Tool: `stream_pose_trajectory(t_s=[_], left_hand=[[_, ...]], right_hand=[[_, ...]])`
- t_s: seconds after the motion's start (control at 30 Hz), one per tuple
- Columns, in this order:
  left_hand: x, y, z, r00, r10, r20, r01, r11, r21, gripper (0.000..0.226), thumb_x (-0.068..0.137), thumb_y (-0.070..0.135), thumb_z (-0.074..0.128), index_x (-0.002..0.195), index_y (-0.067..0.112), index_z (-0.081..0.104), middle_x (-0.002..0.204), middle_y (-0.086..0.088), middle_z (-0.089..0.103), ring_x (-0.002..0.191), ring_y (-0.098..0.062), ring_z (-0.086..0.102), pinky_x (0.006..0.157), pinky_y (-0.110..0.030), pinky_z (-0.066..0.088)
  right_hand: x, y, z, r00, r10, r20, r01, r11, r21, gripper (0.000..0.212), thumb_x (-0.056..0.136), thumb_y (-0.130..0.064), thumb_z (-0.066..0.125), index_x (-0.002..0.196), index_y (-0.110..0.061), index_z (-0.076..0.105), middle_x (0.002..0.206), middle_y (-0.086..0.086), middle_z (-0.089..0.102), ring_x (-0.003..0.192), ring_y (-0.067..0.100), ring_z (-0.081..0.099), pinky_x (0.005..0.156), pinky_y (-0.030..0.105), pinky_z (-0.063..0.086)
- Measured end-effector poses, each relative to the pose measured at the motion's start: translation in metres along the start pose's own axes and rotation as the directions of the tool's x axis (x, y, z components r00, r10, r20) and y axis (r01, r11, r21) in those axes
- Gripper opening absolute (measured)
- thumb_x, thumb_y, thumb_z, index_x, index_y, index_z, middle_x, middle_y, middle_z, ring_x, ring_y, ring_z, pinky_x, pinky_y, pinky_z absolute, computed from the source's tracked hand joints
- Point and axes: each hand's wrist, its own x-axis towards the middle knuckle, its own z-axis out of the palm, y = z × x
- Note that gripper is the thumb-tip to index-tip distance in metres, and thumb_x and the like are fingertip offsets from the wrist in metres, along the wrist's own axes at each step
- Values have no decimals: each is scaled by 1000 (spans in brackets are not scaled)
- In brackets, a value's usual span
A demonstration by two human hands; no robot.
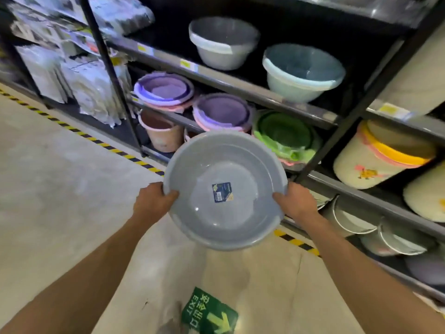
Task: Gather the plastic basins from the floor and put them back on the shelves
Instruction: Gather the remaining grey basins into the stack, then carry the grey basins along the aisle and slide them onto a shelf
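Observation:
A round grey plastic basin (226, 169) with a blue label in its bottom is held up in front of the dark metal shelves (240, 89). My left hand (153, 201) grips its left rim and my right hand (297, 201) grips its right rim. The basin's open side faces me, tilted, and it hangs above the floor just before the lower shelf rows. It hides part of the shelf behind it.
On the shelves stand a grey basin (224, 42), a pale blue basin (303, 71), purple stacks (163, 90) (222, 112), a green stack (286, 136), pink buckets (160, 131) and cream tubs (378, 155). Yellow-black tape (79, 133) lines the concrete floor; a green exit sign (209, 312) lies below.

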Motion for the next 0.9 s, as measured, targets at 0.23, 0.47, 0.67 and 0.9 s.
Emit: stream_pose_trajectory(t_s=[0.23,0.47,0.67,0.9], left_hand=[[100,35,44,982,59,180,-72,995,68,58,71,59,52,103,14,71,99,-12,72,89,-36,61,74,-38,45],[206,18,91,969,48,243,-81,989,125,34,86,47,62,105,20,70,99,-7,73,78,-24,54,71,-35,45],[263,-16,157,961,-10,278,-48,978,201,24,85,51,60,86,27,57,79,3,60,71,-22,54,65,-33,42],[299,-96,266,957,-120,265,46,962,270,31,82,55,57,89,25,63,87,-2,71,78,-30,59,65,-35,45]], right_hand=[[47,27,17,974,226,23,-227,974,25,38,84,-47,55,109,-18,61,101,8,67,93,34,63,77,42,53],[114,20,78,935,345,85,-351,934,67,41,86,-51,57,116,-22,59,104,3,70,94,29,66,71,36,48],[171,42,154,897,427,115,-437,895,87,42,86,-53,59,112,-20,58,107,6,70,97,31,66,72,37,48],[228,83,264,890,421,178,-433,901,34,43,86,-62,56,102,-22,52,100,0,67,91,28,65,72,39,49]])
